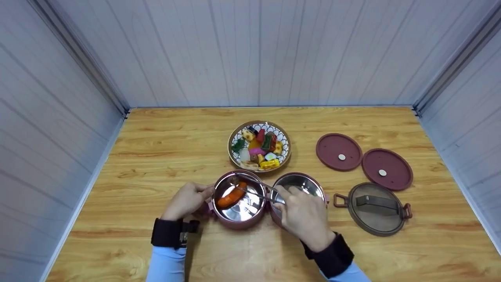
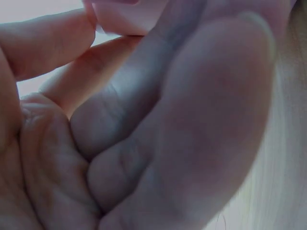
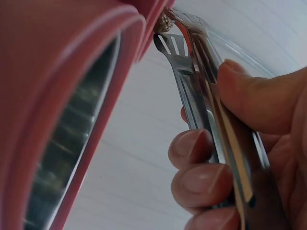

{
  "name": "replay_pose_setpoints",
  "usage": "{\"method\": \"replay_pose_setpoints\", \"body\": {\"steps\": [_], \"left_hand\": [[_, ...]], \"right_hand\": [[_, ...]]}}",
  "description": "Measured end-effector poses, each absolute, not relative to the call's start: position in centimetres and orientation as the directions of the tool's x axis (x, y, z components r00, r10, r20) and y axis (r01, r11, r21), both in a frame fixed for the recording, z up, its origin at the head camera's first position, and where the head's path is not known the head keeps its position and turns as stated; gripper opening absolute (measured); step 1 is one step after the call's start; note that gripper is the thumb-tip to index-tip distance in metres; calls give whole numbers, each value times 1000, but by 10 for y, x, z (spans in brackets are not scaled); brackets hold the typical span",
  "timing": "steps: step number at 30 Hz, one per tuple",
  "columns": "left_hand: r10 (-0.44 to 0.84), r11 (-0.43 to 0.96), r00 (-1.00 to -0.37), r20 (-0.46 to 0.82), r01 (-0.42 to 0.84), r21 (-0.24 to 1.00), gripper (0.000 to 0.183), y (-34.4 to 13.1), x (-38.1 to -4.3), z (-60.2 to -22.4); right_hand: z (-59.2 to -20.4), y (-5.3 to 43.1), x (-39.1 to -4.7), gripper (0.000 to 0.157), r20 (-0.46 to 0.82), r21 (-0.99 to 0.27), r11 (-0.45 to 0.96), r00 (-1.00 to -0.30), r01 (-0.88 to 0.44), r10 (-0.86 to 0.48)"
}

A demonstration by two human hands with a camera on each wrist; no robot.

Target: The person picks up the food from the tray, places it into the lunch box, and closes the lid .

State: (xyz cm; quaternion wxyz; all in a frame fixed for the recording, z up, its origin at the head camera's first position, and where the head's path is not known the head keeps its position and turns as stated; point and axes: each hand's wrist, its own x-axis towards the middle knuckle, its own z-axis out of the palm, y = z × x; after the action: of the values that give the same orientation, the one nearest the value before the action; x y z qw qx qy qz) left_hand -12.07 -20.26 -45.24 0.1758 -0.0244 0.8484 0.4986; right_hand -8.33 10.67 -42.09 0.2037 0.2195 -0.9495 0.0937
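Right fingers (image 3: 199, 184): clamped round the tongs (image 3: 249, 167), thumb pressing one arm; the right hand (image 1: 307, 213) is above the right pot (image 1: 292, 180).
Left fingers: curled against the outer side of the left pot (image 1: 239, 225), at its handle; the left hand (image 1: 188, 200) holds it there.
Tongs' tips: down inside the left pot, with a small brown piece (image 1: 234, 180) between them; how tightly, I can't tell.
Left pot: also holds an orange piece (image 1: 233, 198), lying slantwise on the shiny bottom.
Right pot: just beside the left one, partly hidden by the hand.
Plate (image 1: 231, 150): behind the pots, heaped with colourful food (image 1: 256, 151).
Far right: two maroon discs (image 1: 332, 156) side by side, and nearer me, a dark lid (image 1: 375, 220) with a handle.
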Motion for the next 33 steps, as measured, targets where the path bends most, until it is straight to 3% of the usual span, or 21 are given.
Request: {"method": "replay_pose_setpoints", "body": {"steps": [8, 15, 24, 33], "left_hand": [[120, 610, -967, -223, -106, 785, 23, -200, -125, -453], [116, 621, -964, -239, -117, 775, 24, -199, -125, -452], [92, 605, -963, -255, -149, 782, 22, -195, -121, -455], [67, 610, -965, -254, -162, 776, 24, -199, -120, -452]], "right_hand": [[-427, 102, -84, 45, 430, -52, 874, -801, -483, -417], [-420, 111, -84, 46, 446, -54, 879, -799, -474, -403], [-407, 146, -90, 45, 400, -153, 920, -874, -361, -277], [-402, 179, -106, 41, 440, -165, 942, -877, -291, -194]]}}
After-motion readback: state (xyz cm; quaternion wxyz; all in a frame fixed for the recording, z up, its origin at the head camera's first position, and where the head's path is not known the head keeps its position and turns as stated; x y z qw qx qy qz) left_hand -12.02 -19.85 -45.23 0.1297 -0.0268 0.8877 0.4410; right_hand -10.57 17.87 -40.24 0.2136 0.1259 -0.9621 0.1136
